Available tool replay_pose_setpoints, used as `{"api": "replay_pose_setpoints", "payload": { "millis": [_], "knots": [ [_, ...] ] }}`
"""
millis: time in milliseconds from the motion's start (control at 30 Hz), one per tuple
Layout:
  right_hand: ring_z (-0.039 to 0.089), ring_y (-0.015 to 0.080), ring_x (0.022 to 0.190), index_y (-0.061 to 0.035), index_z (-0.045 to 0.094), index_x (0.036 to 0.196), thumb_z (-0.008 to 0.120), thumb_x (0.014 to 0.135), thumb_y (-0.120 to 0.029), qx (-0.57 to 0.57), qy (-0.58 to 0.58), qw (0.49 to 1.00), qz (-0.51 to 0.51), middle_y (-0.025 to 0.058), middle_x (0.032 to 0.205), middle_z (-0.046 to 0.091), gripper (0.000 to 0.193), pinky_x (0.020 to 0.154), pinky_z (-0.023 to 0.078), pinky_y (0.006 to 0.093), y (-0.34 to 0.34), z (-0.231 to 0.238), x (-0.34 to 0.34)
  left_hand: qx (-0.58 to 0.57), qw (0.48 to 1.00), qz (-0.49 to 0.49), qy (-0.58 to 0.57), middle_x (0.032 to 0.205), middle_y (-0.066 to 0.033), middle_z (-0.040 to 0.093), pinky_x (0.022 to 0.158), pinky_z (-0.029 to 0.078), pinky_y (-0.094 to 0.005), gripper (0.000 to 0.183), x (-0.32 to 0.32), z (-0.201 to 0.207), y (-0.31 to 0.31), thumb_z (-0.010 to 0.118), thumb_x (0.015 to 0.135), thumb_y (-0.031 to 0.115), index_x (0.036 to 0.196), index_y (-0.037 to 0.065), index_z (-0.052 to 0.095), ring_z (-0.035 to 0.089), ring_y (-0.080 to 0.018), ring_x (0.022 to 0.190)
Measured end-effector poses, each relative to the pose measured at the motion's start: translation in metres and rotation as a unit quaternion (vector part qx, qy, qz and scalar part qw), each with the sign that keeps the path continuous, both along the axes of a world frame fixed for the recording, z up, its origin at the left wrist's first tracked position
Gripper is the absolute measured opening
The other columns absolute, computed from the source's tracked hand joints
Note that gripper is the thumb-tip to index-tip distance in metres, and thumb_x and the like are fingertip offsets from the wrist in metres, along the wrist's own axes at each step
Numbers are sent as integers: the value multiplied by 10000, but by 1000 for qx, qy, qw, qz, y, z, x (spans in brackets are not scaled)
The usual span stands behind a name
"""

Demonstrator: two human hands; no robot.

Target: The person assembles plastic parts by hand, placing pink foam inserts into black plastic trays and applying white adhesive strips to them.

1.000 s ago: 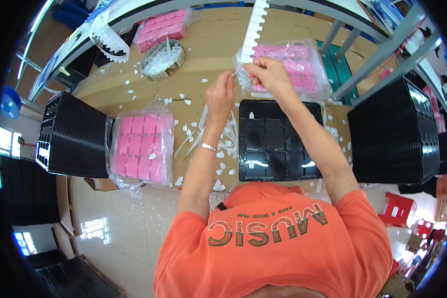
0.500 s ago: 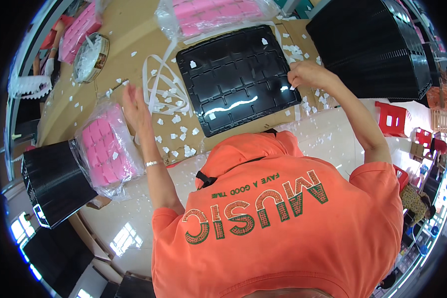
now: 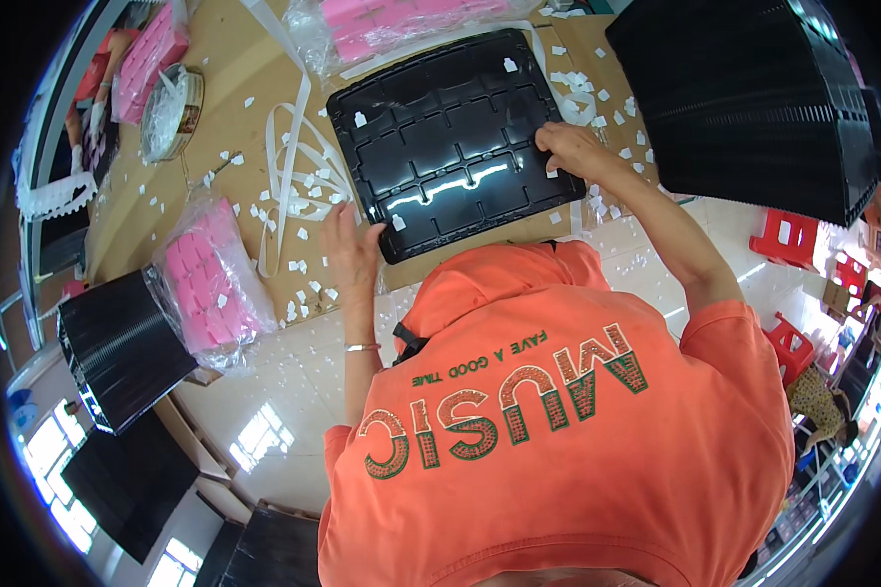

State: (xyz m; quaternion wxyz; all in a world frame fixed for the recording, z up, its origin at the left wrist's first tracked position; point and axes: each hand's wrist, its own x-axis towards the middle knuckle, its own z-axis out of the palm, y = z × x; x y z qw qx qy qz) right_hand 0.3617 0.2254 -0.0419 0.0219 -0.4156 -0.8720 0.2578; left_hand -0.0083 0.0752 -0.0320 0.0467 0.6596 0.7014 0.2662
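Observation:
A black moulded plastic tray with shallow compartments lies on the cardboard-covered table in front of me. Small white tabs rest near its corners, among them a lower-left tab and a lower-right tab. My left hand is beside the tray's lower-left corner, fingers apart and nothing seen in them. Over the tray's right side, my right hand has its fingers curled together; whatever they may pinch is too small to make out. Loose white strips lie left of the tray.
Pink blocks in clear plastic sit at the left, with a similar wrapped bundle behind the tray. Stacks of black trays stand at right and lower left. A round tin stands far left. White scraps litter the table.
My left hand has moved right, to the tray's lower-left corner. My right hand has shifted slightly left, over the tray. The whole view has shifted a little.

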Motion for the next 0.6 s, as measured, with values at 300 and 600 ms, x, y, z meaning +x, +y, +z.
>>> {"api": "replay_pose_setpoints", "payload": {
  "millis": [300,600],
  "knots": [
    [584,300,818,-65,536,911,611,792,-59,50,91,966,-236,95,892,531,140,714,471,388,-26,-8,3,-47,998,26,12,1335,-230,371,1014,321,-468,797,25,-19,7,803,590,280,1272,50,461,341,-421,1243],
    [589,302,851,-71,574,914,577,827,-96,95,82,970,-207,91,918,533,90,732,483,392,-31,1,8,-1,999,47,6,1359,-198,355,1014,303,-524,543,24,-12,21,743,675,207,1185,136,568,324,-422,1260]
  ]
}}
